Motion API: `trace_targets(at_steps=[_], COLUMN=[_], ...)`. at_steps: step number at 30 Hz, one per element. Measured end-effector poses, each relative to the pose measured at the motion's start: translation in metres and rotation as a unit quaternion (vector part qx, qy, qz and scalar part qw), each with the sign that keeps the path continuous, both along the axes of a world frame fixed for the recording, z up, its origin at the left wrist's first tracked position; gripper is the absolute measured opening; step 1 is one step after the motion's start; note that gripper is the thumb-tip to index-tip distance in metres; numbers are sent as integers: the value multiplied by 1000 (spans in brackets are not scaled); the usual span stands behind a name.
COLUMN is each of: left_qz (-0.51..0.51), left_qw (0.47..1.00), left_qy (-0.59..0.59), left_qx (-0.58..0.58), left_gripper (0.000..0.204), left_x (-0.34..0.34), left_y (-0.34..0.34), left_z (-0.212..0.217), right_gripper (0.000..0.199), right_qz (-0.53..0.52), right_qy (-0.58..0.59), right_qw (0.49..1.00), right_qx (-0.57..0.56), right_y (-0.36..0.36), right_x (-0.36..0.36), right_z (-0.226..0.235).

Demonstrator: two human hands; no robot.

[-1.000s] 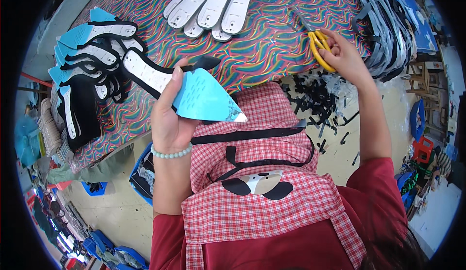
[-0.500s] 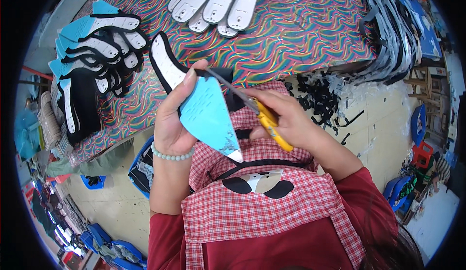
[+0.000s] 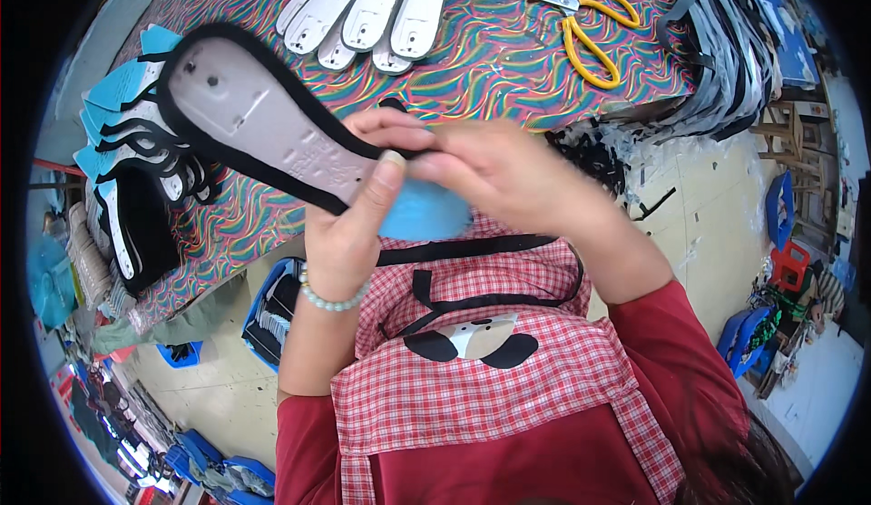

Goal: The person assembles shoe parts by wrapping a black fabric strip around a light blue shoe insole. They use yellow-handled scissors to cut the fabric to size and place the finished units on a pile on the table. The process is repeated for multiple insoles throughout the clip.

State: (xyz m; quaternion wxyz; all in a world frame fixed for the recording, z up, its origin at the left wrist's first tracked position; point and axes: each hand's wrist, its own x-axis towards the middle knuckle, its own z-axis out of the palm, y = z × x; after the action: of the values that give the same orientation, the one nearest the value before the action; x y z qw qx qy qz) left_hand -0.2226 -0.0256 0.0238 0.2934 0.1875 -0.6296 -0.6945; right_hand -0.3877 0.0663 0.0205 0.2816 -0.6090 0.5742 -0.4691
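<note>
My left hand [image 3: 349, 242] is closed round the middle of an insole [image 3: 259, 110], its thumb across the front. The insole has a white face, black edging and a blue part [image 3: 425, 213] at its lower end, smeared by motion. My right hand [image 3: 517, 174], also blurred, presses its fingers together on the insole's black edge near the blue part. A black strip [image 3: 467, 249] stretches across my lap under the hands. Yellow-handled scissors [image 3: 570, 2] lie on the table with blades parted.
White insoles [image 3: 376, 10] are stacked at the table's far side. At the left lies a pile of blue-and-white edged ones [image 3: 118, 88]. Black and clear strips [image 3: 726, 60] hang over the right end. Black scraps [image 3: 590, 160] litter the floor; a blue bin [image 3: 272, 314] stands below.
The scissors have left my right hand and now lie on the table. The insole has turned, its wide white end now up to the left. My right hand has moved onto its edge.
</note>
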Motion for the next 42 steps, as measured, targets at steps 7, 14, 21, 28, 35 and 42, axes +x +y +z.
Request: trace_targets(at_steps=[7,14,21,28,35,42], left_qz=[-79,-150,-101,-46,85,-56], left_qw=[952,932,760,635,890,824], left_qy=[278,213,-92,-466,-265,-353], left_qx=[101,253,-636,-614,-361,-439], left_gripper=[63,121,48,56,63,78], left_x=[31,29,57,94,-80,-127], left_y=[-32,-18,-78,-169,-124,-182], left_z=[40,50,127,70,3,-9], right_gripper=[26,29,25,17,15,14], right_qz=[11,180,-165,-146,-171,-237], right_qy=[84,-527,64,127,154,224], right_qw=[996,742,984,980,957,928], right_qx=[31,374,-15,-45,-180,-181], right_y=[15,32,-30,-51,-67,-79], right_x=[31,78,8,11,-13,-12], right_z=[-22,-31,-22,-48,-37,-57])
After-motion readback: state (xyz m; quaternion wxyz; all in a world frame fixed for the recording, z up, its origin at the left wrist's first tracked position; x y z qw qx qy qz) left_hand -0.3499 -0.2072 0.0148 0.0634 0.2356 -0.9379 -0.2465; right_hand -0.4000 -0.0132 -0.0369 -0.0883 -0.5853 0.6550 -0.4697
